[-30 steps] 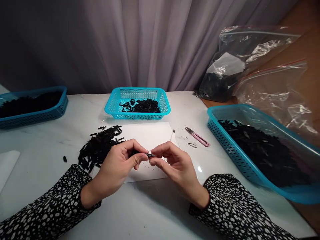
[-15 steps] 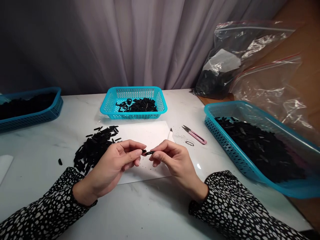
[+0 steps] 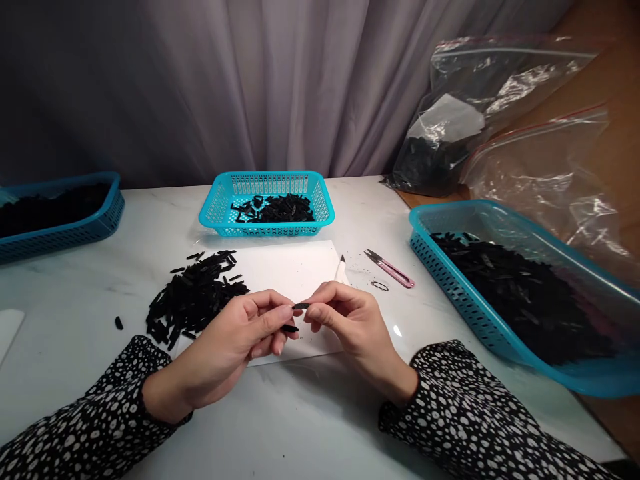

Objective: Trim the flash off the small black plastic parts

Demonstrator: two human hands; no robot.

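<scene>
A small, narrow black piece [image 3: 301,306] is pinched between the thumb and fingers of my right hand [image 3: 353,320], and its other end meets the thumb tip of my left hand [image 3: 243,330]. A second black strip [image 3: 290,328] sticks out from under the left thumb, held by the left fingers. Both hands are closed and nearly touch above a white sheet [image 3: 280,263]. Left of them lies a heap of similar black pieces [image 3: 190,300], partly on the sheet. What exactly the pieces are is too small to tell.
Blue baskets with black pieces stand at the left [image 3: 107,213], back [image 3: 267,232] and right [image 3: 450,303]. Pink thread snips [image 3: 393,270], a dark wire-like loop [image 3: 379,286] and a white-handled blade [image 3: 341,269] lie right of centre. Clear plastic bags [image 3: 520,83] stand behind the right basket.
The left fingers have shifted, and a second black strip now shows below the left thumb. The right hand's piece has turned more level, its end now against the left thumb.
</scene>
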